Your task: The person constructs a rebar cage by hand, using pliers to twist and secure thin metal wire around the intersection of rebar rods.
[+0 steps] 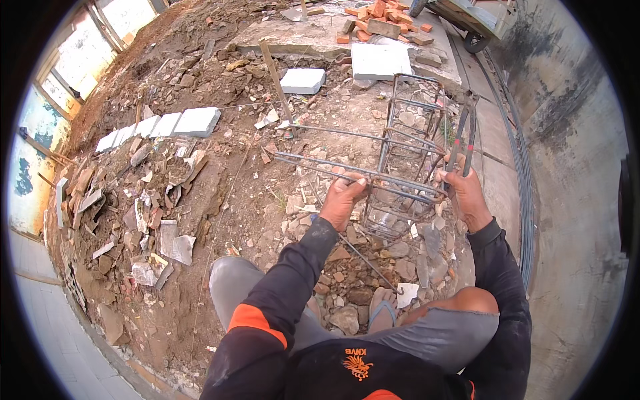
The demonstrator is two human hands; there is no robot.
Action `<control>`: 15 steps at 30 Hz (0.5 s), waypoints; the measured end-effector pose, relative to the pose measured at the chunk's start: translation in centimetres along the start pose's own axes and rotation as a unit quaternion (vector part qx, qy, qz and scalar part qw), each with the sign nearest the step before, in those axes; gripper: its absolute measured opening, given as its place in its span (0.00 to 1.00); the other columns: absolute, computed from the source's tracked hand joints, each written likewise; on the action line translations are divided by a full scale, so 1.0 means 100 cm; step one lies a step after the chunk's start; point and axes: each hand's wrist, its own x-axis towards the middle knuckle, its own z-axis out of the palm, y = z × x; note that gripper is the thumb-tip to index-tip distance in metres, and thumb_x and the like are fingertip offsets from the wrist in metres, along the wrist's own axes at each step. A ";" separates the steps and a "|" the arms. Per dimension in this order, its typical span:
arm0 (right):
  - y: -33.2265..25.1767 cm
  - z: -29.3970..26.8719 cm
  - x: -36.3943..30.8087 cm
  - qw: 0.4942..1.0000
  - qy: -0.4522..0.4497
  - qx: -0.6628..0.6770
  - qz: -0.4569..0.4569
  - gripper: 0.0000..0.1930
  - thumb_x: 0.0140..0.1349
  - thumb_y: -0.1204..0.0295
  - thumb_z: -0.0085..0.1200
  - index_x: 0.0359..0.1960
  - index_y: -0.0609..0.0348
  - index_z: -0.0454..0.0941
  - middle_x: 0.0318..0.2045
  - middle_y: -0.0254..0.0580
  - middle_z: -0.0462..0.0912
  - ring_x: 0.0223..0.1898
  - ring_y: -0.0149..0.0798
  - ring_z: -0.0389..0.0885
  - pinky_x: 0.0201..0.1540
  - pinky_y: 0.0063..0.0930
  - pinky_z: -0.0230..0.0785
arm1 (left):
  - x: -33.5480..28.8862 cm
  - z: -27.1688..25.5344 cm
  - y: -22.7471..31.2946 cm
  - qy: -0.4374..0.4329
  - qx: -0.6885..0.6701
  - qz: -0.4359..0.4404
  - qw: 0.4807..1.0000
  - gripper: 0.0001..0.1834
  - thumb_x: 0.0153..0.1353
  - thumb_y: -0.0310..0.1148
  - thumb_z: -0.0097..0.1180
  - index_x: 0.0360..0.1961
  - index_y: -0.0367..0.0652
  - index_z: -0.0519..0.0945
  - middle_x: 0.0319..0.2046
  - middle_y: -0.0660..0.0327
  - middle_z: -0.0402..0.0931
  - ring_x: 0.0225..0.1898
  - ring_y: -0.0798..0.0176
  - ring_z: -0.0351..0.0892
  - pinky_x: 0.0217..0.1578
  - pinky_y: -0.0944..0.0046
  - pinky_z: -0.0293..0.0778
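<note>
A rebar cage (pixel 383 155), made of long dark bars and square stirrups, stands in front of me over the rubble. My left hand (pixel 343 200) is closed round its parallel bars, near a stirrup. Pincers with long dark handles and red marks (pixel 469 137) point away from me in my right hand (pixel 468 197), which is closed on their near end. The fingers of that hand also lie against the right end of the bars, and part of their grip is hidden. A thin steel rod (pixel 367 260) slants down below the cage toward my sandalled feet.
White blocks lie on the soil, one (pixel 381 61) beyond the cage and a row (pixel 163 125) at left. Orange bricks (pixel 380 19) are heaped at the back near a cart wheel (pixel 475 42). A wooden stake (pixel 277 83) stands mid-ground. Long bars (pixel 525 193) run along the right wall (pixel 577 167).
</note>
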 end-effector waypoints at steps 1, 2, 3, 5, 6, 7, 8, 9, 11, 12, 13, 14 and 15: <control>-0.001 -0.003 0.001 1.000 0.000 0.021 0.000 0.20 0.63 0.80 0.56 0.56 0.56 0.68 0.35 0.41 0.81 0.36 0.37 0.83 0.36 0.30 0.78 | 0.003 0.002 -0.003 0.001 -0.033 -0.002 0.999 0.06 0.70 0.30 0.57 0.45 0.46 0.75 0.47 0.59 0.83 0.51 0.57 0.83 0.58 0.51 0.73; -0.002 -0.006 0.001 0.999 0.000 0.042 -0.001 0.19 0.63 0.82 0.56 0.55 0.58 0.68 0.34 0.42 0.82 0.34 0.36 0.84 0.35 0.29 0.79 | 0.005 0.005 -0.006 0.002 -0.065 -0.004 0.998 0.03 0.71 0.29 0.56 0.43 0.47 0.76 0.46 0.59 0.83 0.49 0.59 0.84 0.55 0.53 0.75; -0.001 -0.007 0.005 0.999 0.003 0.044 -0.008 0.19 0.63 0.82 0.56 0.55 0.58 0.68 0.34 0.42 0.82 0.34 0.36 0.84 0.35 0.29 0.79 | 0.011 0.002 -0.013 -0.004 -0.061 -0.002 0.998 0.03 0.71 0.29 0.56 0.43 0.47 0.76 0.46 0.59 0.83 0.49 0.59 0.84 0.55 0.53 0.75; 0.003 -0.002 0.001 0.997 0.021 0.075 0.006 0.20 0.63 0.82 0.55 0.56 0.59 0.68 0.33 0.43 0.82 0.33 0.36 0.84 0.34 0.29 0.79 | 0.009 -0.009 -0.031 0.006 -0.086 -0.005 0.996 0.01 0.70 0.28 0.56 0.41 0.47 0.77 0.46 0.59 0.83 0.49 0.59 0.84 0.54 0.54 0.76; 0.002 -0.009 -0.004 0.997 0.028 0.072 0.004 0.20 0.64 0.81 0.55 0.57 0.59 0.68 0.33 0.43 0.82 0.31 0.36 0.84 0.32 0.30 0.78 | 0.004 0.000 -0.037 0.024 -0.098 -0.016 0.995 0.02 0.70 0.28 0.56 0.42 0.45 0.78 0.45 0.60 0.83 0.49 0.59 0.83 0.54 0.53 0.76; 0.001 -0.013 -0.010 0.996 0.042 0.073 0.007 0.20 0.64 0.81 0.55 0.57 0.59 0.68 0.33 0.43 0.82 0.31 0.36 0.84 0.32 0.30 0.78 | -0.002 0.011 -0.039 0.017 -0.098 -0.029 0.995 0.02 0.70 0.28 0.56 0.42 0.45 0.78 0.45 0.60 0.83 0.49 0.59 0.83 0.54 0.53 0.76; -0.003 -0.015 -0.017 0.996 0.048 0.074 0.023 0.20 0.64 0.81 0.55 0.57 0.59 0.68 0.33 0.44 0.82 0.31 0.36 0.84 0.31 0.30 0.78 | -0.008 0.021 -0.041 0.036 -0.089 -0.019 0.995 0.03 0.70 0.29 0.57 0.43 0.45 0.79 0.45 0.61 0.83 0.49 0.60 0.83 0.55 0.53 0.76; -0.006 -0.017 -0.018 0.995 0.047 0.076 0.036 0.20 0.65 0.80 0.55 0.58 0.59 0.67 0.33 0.44 0.82 0.31 0.36 0.84 0.29 0.30 0.77 | -0.011 0.026 -0.041 0.055 -0.078 -0.002 0.995 0.04 0.70 0.29 0.57 0.44 0.44 0.79 0.45 0.62 0.83 0.49 0.61 0.82 0.55 0.53 0.75; 0.001 -0.028 -0.018 0.996 0.050 0.068 0.023 0.21 0.65 0.79 0.55 0.58 0.58 0.67 0.33 0.43 0.82 0.30 0.35 0.83 0.27 0.29 0.76 | -0.013 0.025 -0.050 0.036 -0.073 0.002 0.997 0.08 0.68 0.31 0.60 0.46 0.44 0.80 0.45 0.63 0.83 0.47 0.63 0.82 0.53 0.56 0.74; 0.002 -0.032 -0.018 0.996 0.052 0.066 0.019 0.20 0.65 0.79 0.54 0.58 0.58 0.66 0.33 0.43 0.81 0.30 0.35 0.83 0.28 0.28 0.76 | -0.014 0.027 -0.051 0.043 -0.032 -0.011 0.998 0.08 0.68 0.32 0.61 0.46 0.44 0.80 0.45 0.63 0.83 0.46 0.64 0.81 0.50 0.58 0.74; 0.002 -0.036 -0.019 0.996 0.054 0.065 0.015 0.20 0.65 0.79 0.53 0.58 0.57 0.66 0.32 0.42 0.80 0.30 0.35 0.82 0.28 0.28 0.76 | -0.015 0.030 -0.052 0.052 0.008 -0.023 0.998 0.09 0.67 0.33 0.62 0.46 0.44 0.80 0.45 0.64 0.83 0.45 0.66 0.81 0.48 0.61 0.73; 0.001 -0.039 -0.021 0.996 0.055 0.065 0.014 0.20 0.65 0.79 0.53 0.58 0.57 0.66 0.32 0.42 0.80 0.30 0.35 0.82 0.28 0.28 0.76 | -0.016 0.033 -0.055 0.053 0.028 -0.014 0.998 0.11 0.66 0.33 0.63 0.48 0.44 0.81 0.43 0.65 0.83 0.42 0.68 0.81 0.44 0.64 0.71; 0.002 -0.040 -0.022 0.993 0.075 0.091 0.018 0.19 0.65 0.79 0.52 0.57 0.57 0.65 0.32 0.42 0.80 0.30 0.35 0.82 0.29 0.28 0.77 | -0.018 0.034 -0.059 0.056 0.029 -0.012 0.998 0.11 0.66 0.33 0.63 0.48 0.44 0.81 0.43 0.65 0.83 0.42 0.68 0.81 0.44 0.64 0.71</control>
